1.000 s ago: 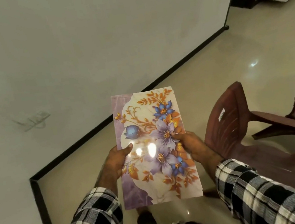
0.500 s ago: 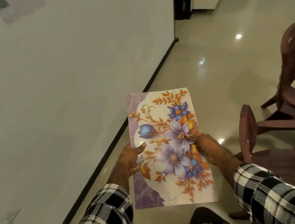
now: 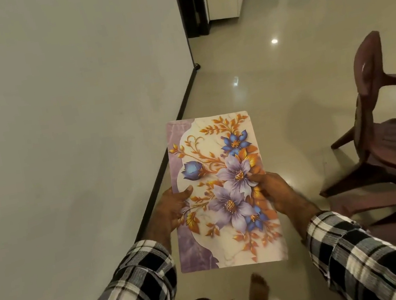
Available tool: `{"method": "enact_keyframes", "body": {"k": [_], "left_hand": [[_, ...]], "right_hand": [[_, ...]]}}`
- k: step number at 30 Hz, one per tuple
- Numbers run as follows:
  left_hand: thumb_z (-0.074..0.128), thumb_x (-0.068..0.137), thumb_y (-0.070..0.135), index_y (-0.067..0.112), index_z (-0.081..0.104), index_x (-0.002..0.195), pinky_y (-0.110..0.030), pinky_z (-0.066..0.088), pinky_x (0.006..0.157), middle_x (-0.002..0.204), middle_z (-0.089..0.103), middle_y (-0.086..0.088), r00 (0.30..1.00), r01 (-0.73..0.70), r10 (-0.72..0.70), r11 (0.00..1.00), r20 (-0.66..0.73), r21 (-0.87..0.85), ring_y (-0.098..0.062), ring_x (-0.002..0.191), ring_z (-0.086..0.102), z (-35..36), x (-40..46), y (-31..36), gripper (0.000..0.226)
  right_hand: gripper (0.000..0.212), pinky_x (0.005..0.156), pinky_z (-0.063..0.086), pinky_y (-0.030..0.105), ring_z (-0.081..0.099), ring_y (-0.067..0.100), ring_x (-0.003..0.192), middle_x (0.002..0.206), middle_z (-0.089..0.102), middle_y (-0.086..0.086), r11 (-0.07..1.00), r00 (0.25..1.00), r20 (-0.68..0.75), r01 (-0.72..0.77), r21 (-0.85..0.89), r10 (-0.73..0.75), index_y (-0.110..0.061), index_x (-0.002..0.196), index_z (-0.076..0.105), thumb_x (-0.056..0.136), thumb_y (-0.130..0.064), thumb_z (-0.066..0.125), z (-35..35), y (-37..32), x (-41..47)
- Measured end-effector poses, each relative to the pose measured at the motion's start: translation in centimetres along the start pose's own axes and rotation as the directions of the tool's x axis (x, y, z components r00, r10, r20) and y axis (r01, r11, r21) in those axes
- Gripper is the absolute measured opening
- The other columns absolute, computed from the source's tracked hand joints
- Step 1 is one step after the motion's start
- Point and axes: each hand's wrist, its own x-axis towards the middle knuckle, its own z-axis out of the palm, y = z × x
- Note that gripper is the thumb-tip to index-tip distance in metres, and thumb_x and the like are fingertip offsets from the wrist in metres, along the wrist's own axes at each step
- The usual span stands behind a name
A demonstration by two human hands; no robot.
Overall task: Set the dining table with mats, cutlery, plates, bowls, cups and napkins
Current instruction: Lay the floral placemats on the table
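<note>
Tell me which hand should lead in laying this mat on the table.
Left, probably. The left hand grips the mat on the edge nearest the white table, which lies to the person's left. The right hand grips the far edge, toward the chair.

Both arms out front, checked sleeves; left hand (image 3: 173, 210) & right hand (image 3: 273, 189) curled, thumbs on top.

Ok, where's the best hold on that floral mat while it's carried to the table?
By its two long edges near the middle, as now: left hand from the left, right hand from the right, thumbs on top. The floral mat is a thin flat sheet, so a hold on both sides likely keeps it level.
</note>
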Motion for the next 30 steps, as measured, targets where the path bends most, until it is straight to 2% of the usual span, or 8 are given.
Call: {"method": "enact_keyframes", "body": {"k": [7,10,14,16,19,21,25,30], "left_hand": [[0.079,0.097,0.027,0.004,0.072,0.126,-0.064,0.058,0.099,0.113,0.079,-0.022,0.996,-0.007,0.001,0.998,0.089,0.066,-0.041,0.105,0.077,4.5,12.5,9.8,0.037],[0.078,0.097,0.032,0.004,0.074,0.123,-0.062,0.059,0.098,0.113,0.079,-0.022,0.989,-0.017,0.004,0.996,0.151,0.083,-0.043,0.106,0.077,6.7,17.8,13.7,0.038],[0.08,0.096,0.03,0.004,0.074,0.121,-0.051,0.066,0.083,0.108,0.08,-0.02,0.974,-0.031,-0.006,0.987,0.227,0.16,-0.038,0.096,0.079,10.0,27.6,20.5,0.037],[0.084,0.092,0.039,0.01,0.074,0.122,-0.057,0.062,0.094,0.11,0.081,-0.016,0.967,-0.033,-0.029,0.97,0.252,0.24,-0.038,0.102,0.078,11.3,31.3,23.4,0.043],[0.092,0.075,0.054,0.019,0.078,0.118,-0.065,0.053,0.105,0.114,0.08,-0.014,0.953,-0.044,-0.044,0.958,0.299,0.282,-0.043,0.113,0.074,13.7,38.1,27.4,0.057],[0.093,0.074,0.053,0.021,0.079,0.115,-0.063,0.052,0.107,0.114,0.08,-0.014,0.939,-0.045,-0.067,0.948,0.337,0.314,-0.043,0.115,0.073,16.3,40.9,30.0,0.054],[0.083,0.092,0.041,0.019,0.077,0.114,-0.029,0.062,0.072,0.109,0.082,-0.009,0.927,-0.046,-0.09,0.936,0.363,0.35,-0.026,0.093,0.078,22.9,46.1,35.0,0.032],[0.08,0.097,0.028,0.012,0.075,0.114,-0.025,0.06,0.056,0.097,0.083,-0.008,0.916,-0.067,-0.086,0.93,0.391,0.362,-0.018,0.074,0.08,32.4,53.3,40.1,0.025]], "right_hand": [[0.041,0.105,0.054,0.057,0.071,0.044,0.115,0.124,0.073,0.025,0.998,0.997,-0.075,0.034,0.058,-0.03,0.003,0.128,0.07,0.093,-0.018,0.075,-1.9,-7.4,10.2],[0.038,0.096,0.06,0.051,0.074,0.041,0.108,0.12,0.075,0.024,0.996,0.985,-0.166,0.061,0.059,-0.051,0.003,0.123,0.072,0.092,-0.018,0.077,-2.5,-10.5,14.4],[0.033,0.087,0.063,0.044,0.074,0.041,0.107,0.116,0.076,0.024,0.991,0.952,-0.299,0.102,0.092,-0.07,0.005,0.12,0.073,0.094,-0.015,0.074,-3.4,-15.8,21.6],[0.029,0.083,0.064,0.043,0.075,0.039,0.104,0.113,0.077,0.022,0.987,0.936,-0.342,0.12,0.104,-0.078,0.004,0.118,0.073,0.096,-0.014,0.072,-3.7,-18.1,23.8],[0.03,0.096,0.06,0.052,0.074,0.042,0.108,0.112,0.078,0.021,0.984,0.911,-0.405,0.136,0.117,-0.078,0.0,0.117,0.075,0.094,-0.018,0.074,-4.8,-21.6,27.6],[0.032,0.102,0.056,0.059,0.074,0.043,0.109,0.113,0.078,0.02,0.983,0.899,-0.432,0.139,0.117,-0.076,-0.002,0.117,0.077,0.092,-0.022,0.076,-6.1,-23.5,30.1],[0.036,0.103,0.054,0.063,0.074,0.041,0.108,0.113,0.078,0.019,0.979,0.864,-0.498,0.156,0.133,-0.07,-0.005,0.115,0.078,0.087,-0.027,0.08,-10.2,-28.1,35.5],[0.033,0.1,0.058,0.058,0.076,0.039,0.105,0.11,0.079,0.017,0.97,0.835,-0.546,0.184,0.157,-0.07,-0.005,0.116,0.077,0.09,-0.025,0.078,-16.8,-35.0,42.4]]}}
